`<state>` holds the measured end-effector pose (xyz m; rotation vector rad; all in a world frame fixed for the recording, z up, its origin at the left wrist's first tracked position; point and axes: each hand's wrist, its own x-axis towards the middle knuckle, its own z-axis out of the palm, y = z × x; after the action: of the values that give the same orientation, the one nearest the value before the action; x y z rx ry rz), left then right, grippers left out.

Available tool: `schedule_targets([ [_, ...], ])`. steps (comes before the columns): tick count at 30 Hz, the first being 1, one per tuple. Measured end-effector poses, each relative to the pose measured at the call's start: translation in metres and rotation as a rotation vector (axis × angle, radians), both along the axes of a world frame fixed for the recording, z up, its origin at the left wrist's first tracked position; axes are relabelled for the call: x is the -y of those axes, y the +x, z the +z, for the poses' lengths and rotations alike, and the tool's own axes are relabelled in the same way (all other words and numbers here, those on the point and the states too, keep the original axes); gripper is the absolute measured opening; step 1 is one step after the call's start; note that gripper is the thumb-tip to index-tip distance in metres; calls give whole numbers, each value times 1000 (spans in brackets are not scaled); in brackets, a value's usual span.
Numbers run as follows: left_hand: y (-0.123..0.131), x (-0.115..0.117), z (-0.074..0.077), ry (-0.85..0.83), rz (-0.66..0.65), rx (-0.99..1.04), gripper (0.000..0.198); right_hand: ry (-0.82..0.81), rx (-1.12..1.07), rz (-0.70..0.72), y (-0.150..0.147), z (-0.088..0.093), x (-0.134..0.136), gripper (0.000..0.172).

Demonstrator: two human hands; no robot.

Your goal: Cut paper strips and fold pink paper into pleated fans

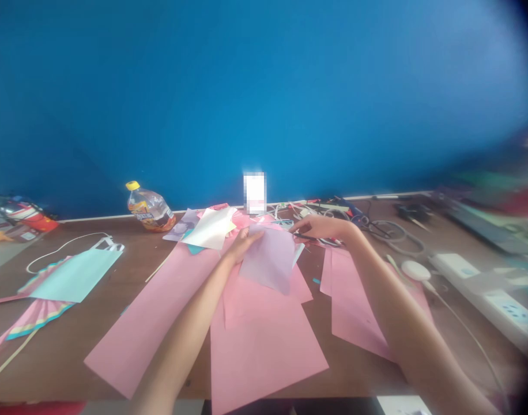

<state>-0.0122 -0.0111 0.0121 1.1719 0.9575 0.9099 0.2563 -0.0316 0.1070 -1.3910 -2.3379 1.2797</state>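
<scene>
A sheet of light purple paper [270, 259] is pinched at its left edge by my left hand [245, 244], thumb on top. At the sheet's upper right corner, my right hand [322, 227] is closed round a slim dark tool [306, 236]; its kind is too blurred to make out. Below the purple sheet lie several pink paper sheets [264, 351], some overlapping. A cream paper piece [210, 227] rests on other coloured scraps just beyond my left hand.
A bottle with a yellow cap [149, 208] leans near the blue wall. On the left lies a pale turquoise paper bag [80, 275] beside a folded striped paper piece [39, 320]. Cables [393, 236], a round white plug-like object [415, 270] and a white power strip [493, 300] occupy the right.
</scene>
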Motion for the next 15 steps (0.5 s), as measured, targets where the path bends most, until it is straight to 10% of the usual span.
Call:
schedule_targets([
  [15,-1,-2,-3,59,-96,13,38,2,-44,31,-16,-10,-4,48],
])
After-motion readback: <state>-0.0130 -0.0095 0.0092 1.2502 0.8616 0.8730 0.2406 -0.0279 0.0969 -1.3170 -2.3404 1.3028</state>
